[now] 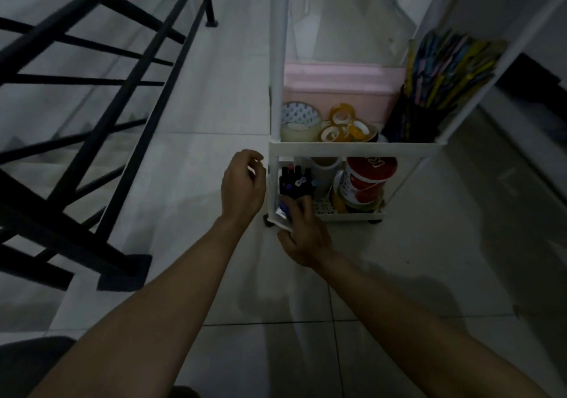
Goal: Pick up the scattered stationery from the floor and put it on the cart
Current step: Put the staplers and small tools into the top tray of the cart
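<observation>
At lower centre of the frame, the right hand [302, 232] pinches a small packet [283, 213] at the cart's [352, 146] bottom shelf, beside the markers [295, 183]. It looks light and thin, best held by its edges. The left hand [242, 186] hangs loosely curled, empty.

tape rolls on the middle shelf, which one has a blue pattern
The leftmost roll, beside the cart post. It is white with blue dots; the rolls to its right are amber.

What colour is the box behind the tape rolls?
The box on the cart's middle shelf is pale pink, seen in the head view.
</observation>
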